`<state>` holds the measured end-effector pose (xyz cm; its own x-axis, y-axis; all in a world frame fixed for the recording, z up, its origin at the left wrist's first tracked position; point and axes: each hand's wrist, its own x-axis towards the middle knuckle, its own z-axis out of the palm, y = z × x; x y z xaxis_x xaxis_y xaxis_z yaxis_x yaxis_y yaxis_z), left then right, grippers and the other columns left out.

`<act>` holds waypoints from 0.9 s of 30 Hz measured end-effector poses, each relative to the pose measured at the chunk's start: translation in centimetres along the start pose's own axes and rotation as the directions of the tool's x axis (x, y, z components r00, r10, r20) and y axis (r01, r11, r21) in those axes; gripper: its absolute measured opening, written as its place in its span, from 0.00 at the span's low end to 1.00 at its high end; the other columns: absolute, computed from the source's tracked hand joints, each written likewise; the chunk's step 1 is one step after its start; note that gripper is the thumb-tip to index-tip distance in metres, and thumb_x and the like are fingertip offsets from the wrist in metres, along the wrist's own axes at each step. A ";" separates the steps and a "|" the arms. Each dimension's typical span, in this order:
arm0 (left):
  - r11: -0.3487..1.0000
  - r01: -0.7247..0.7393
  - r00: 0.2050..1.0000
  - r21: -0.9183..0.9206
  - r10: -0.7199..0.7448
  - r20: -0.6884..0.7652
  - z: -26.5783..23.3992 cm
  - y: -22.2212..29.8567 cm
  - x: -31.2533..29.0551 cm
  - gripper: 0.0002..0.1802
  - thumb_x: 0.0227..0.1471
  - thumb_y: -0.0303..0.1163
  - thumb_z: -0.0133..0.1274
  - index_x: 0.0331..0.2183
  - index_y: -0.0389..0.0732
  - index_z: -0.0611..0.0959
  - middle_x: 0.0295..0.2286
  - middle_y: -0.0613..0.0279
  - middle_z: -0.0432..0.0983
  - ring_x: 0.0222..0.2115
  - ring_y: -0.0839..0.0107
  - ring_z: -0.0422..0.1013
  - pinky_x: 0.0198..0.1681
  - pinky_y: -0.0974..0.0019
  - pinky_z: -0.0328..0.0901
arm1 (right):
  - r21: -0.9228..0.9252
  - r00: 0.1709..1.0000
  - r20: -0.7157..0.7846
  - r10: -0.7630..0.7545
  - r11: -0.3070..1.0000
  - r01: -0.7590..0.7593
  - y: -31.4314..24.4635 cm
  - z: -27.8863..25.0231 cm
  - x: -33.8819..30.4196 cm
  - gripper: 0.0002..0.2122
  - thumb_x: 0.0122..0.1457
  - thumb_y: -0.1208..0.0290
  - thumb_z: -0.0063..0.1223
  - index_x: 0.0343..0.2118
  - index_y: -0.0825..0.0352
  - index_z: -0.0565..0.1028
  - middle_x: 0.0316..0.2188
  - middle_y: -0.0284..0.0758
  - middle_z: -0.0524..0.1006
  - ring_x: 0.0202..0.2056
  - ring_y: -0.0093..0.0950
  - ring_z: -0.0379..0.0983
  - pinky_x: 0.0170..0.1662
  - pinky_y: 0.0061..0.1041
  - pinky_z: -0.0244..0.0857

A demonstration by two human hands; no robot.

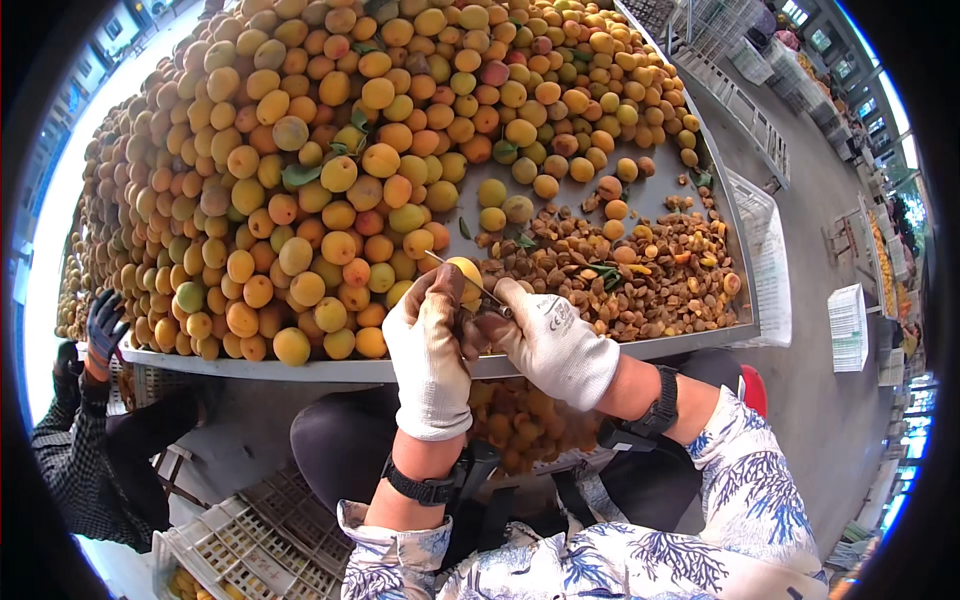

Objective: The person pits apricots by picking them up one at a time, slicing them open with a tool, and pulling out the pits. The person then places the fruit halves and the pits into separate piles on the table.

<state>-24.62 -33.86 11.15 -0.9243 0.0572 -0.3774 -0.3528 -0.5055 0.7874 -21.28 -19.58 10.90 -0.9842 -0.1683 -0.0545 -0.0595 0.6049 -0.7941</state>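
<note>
Both of my hands wear white work gloves with brown-stained fingers and meet just above the front rim of a metal table. My left hand is closed around a yellow apricot, mostly covered by the fingers. My right hand pinches a thin metal blade that lies slantwise across the apricot; its handle is hidden. Beyond my left hand rises a large heap of apricots, with a few green leaves in it. Loose brown apricot pits are spread past my right hand.
Below the table edge, between my knees, a container holds apricot pieces. A slatted plastic crate stands at lower left, a white crate beside the table's right side. At far left a co-worker's gloved hand is near the heap.
</note>
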 end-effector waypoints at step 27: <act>0.958 -0.093 0.951 0.271 0.005 0.310 0.2 2.6 1.1 0.19 0.49 0.27 0.55 0.43 0.28 0.82 0.27 0.65 0.77 0.21 0.81 0.67 0.23 0.78 0.60 | 0.442 0.909 0.414 0.048 0.862 -0.246 0.3 -5.7 0.5 0.24 0.63 0.46 0.52 0.41 0.68 0.77 0.28 0.28 0.76 0.23 0.18 0.69 0.28 0.20 0.64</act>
<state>-26.56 -34.93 12.84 -0.9257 0.3187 -0.2037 -0.2912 -0.2567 0.9216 -22.77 -15.05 14.13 -0.8288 -0.4460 -0.3379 0.2650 0.2191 -0.9390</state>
